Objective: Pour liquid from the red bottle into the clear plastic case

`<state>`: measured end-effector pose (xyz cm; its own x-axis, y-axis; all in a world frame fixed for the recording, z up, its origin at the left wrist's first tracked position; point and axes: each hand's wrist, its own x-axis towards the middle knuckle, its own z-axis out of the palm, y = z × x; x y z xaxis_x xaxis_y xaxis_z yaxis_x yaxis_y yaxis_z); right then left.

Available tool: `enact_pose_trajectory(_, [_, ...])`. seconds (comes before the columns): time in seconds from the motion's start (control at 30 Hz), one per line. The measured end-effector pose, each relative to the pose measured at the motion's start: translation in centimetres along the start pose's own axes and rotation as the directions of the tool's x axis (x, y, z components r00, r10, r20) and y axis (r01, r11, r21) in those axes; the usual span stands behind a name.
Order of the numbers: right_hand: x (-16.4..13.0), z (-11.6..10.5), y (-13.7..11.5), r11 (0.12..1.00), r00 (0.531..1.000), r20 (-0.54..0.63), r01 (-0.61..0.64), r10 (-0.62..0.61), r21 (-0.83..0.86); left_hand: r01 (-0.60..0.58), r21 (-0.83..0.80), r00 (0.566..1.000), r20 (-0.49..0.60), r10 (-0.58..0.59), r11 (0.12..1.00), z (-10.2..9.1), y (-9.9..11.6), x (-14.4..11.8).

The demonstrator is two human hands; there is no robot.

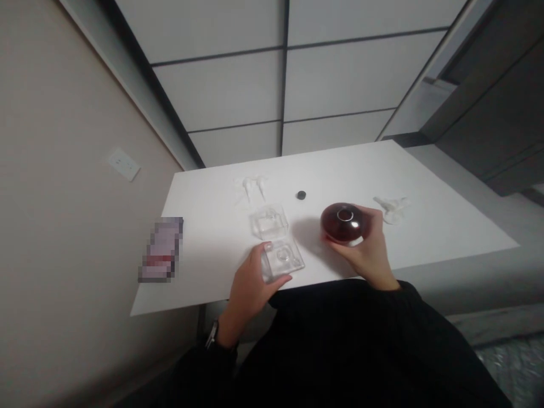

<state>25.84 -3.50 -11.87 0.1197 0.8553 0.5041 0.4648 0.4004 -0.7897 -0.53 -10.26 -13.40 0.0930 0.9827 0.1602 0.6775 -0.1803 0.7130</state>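
My right hand [368, 249] is wrapped round a rounded bottle [335, 225] of dark red liquid, its mouth uncapped and facing up toward me. A small black cap [301, 195] lies on the table behind and left of the bottle. With thumb and fingers, my left hand [250, 283] grips the near part of a clear plastic case [285, 258] at its left and front edges. The case is open, and its other half [270, 222] lies just behind. Some of the right fingers are hidden by the bottle.
Two white stemmed pieces [254, 186] rest at the back of the white table [204, 243]. On the right lies a crumpled whitish thing [391, 209]. A blurred-out flat object [161, 249] is at the left edge. A wall runs along the left; panelled doors [238, 90] stand behind.
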Motion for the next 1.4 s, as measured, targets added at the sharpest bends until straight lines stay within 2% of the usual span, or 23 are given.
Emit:
enact_pose_trajectory(0.13, [-0.1,-0.3,-0.8,0.983,0.988,0.013,0.157,-0.157,-0.092,-0.053,0.06,0.997,-0.06,0.056,0.997,1.3,0.9,0.9])
enact_pose_trajectory(0.27, [0.1,-0.4,-0.8,0.941,0.958,0.041,0.286,-0.284,-0.18,-0.1,0.098,0.993,-0.051,0.105,0.99,1.5,1.1,1.0])
enact_pose_trajectory(0.4, [0.1,-0.4,-0.2,0.905,0.931,0.071,0.365,-0.358,-0.22,-0.121,0.101,0.991,-0.041,0.126,0.987,1.4,1.0,0.9])
enact_pose_trajectory(0.87, [-0.2,0.5,-1.1,0.844,0.896,0.17,0.443,-0.409,-0.304,-0.123,0.075,0.992,-0.028,0.125,0.99,1.2,1.2,1.1])
enact_pose_trajectory(1.4, [-0.4,0.9,-1.7,0.768,0.846,0.146,0.529,-0.514,-0.361,-0.122,0.059,0.992,-0.006,0.123,0.991,1.2,0.7,1.0])
